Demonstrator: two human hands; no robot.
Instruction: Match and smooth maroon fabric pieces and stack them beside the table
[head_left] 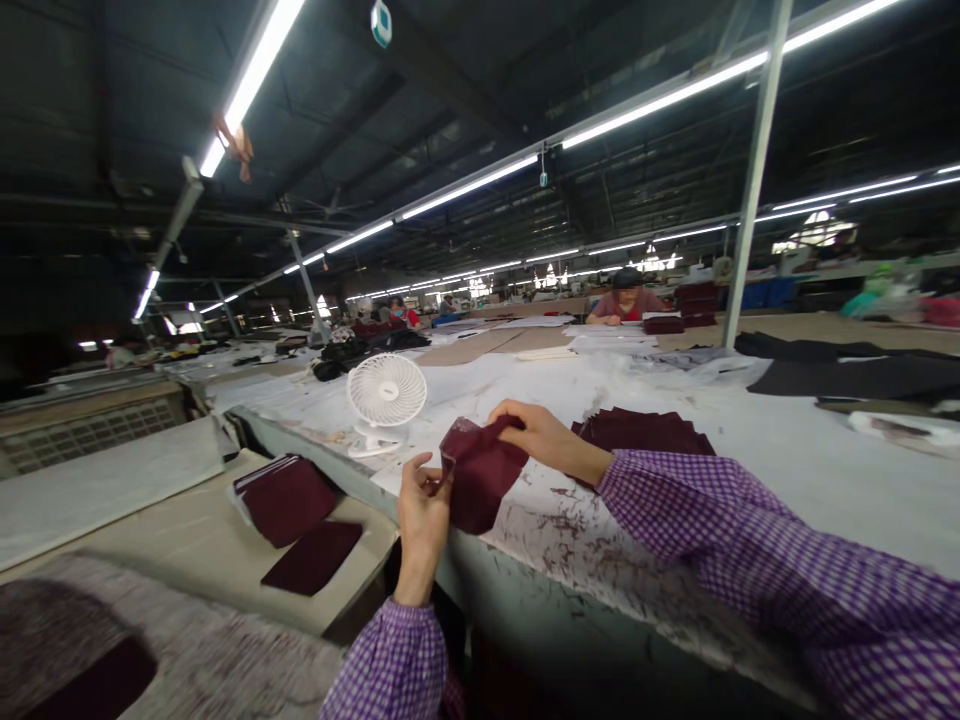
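A maroon fabric piece point(486, 478) hangs between my two hands over the front edge of the white-covered table. My left hand point(424, 505) pinches its left edge, where a pale strip shows along the border. At the top right corner, my right hand point(541, 436) grips the cloth with thumb and fingers closed. Behind my right wrist lies a fanned stack of maroon pieces point(645, 430). To the lower left, another stack of maroon pieces point(289, 500) rests on a beige surface, with a single maroon piece point(313, 558) beside it.
A small white fan point(386, 392) stands near the table edge, left of my hands. Black fabric point(855, 370) lies at the far right. A person point(627, 298) sits across the table by more maroon stacks point(696, 303). A metal post point(756, 180) rises at the right.
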